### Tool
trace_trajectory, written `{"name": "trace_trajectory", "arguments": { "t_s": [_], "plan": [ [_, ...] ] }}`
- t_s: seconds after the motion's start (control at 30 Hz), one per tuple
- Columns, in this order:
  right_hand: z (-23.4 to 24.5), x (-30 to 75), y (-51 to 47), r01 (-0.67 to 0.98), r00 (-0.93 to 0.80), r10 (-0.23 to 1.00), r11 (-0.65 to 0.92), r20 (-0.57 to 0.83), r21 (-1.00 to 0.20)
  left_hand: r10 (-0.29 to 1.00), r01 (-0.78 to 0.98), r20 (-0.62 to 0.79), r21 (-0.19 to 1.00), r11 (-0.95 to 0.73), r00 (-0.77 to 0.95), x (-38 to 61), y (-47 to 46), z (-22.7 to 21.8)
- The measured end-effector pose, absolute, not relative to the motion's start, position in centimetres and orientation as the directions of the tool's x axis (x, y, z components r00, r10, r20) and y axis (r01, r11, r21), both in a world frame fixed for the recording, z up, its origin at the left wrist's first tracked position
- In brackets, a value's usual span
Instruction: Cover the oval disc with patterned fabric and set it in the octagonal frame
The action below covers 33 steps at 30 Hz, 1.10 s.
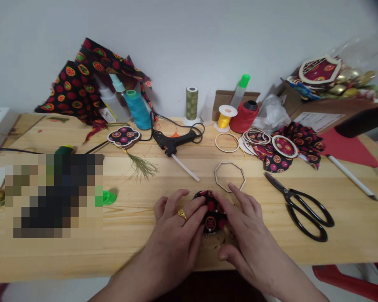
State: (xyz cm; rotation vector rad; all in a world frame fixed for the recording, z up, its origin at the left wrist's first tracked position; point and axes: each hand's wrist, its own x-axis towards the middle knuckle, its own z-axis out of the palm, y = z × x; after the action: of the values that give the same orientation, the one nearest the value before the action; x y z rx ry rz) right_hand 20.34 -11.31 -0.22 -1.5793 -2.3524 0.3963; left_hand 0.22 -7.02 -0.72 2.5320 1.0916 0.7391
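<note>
A piece covered in dark patterned fabric (211, 223), with red dots and round motifs, lies on the table under my hands. The fingers of my left hand (178, 226), a gold ring on one, stretch flat across its left side; the left thumb is mostly hidden. On the other side, the fingertips of my right hand (247, 226) touch the fabric, spread, with the thumb held apart. Just beyond the right fingers lies a thin octagonal frame (216, 180). Black-handled scissors (288, 196) rest to the right of that hand. Part of the fabric piece is covered by my fingers.
A black glue gun (176, 141) with a glue stick lies ahead. Thread spools, including a blue cone (138, 111) and a red cone (245, 117), stand near the wall. Fabric pieces and hoops (285, 147) are heaped at right. A pixelated patch hides something at left.
</note>
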Motion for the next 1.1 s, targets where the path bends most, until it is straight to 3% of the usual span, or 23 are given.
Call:
{"name": "trace_trajectory", "arguments": {
  "t_s": [0.17, 0.3, 0.53, 0.7, 0.97, 1.1],
  "plan": [
    [-0.1, 20.4, -11.4, 0.84, -0.343, 0.937, 0.335, 0.062, -0.427, 0.735, 0.584, 0.347, 0.451, -0.675, 0.582, 0.2, -7.0, -0.6],
    [0.1, 21.1, -11.7, 0.817, -0.306, 0.942, 0.334, 0.138, -0.47, 0.738, 0.586, 0.345, 0.452, -0.673, 0.58, 0.2, -7.0, -0.6],
    [-0.4, 21.6, -12.4, 0.829, -0.397, 0.897, 0.442, 0.196, -0.342, 0.742, 0.586, 0.351, 0.458, -0.668, 0.571, 0.3, -7.1, -0.6],
    [-0.2, 21.5, -12.5, 0.843, -0.389, 0.902, 0.431, 0.188, -0.322, 0.742, 0.592, 0.348, 0.45, -0.669, 0.573, 0.2, -7.0, -0.6],
    [-0.1, 21.6, -12.3, 0.799, -0.326, 0.903, 0.421, 0.279, -0.43, 0.728, 0.58, 0.344, 0.445, -0.683, 0.593, 0.1, -6.9, -0.6],
    [-0.1, 21.5, -12.0, 0.799, -0.297, 0.894, 0.425, 0.336, -0.426, 0.744, 0.541, 0.414, 0.513, -0.666, 0.524, -0.5, -6.7, -0.4]
  ]
}}
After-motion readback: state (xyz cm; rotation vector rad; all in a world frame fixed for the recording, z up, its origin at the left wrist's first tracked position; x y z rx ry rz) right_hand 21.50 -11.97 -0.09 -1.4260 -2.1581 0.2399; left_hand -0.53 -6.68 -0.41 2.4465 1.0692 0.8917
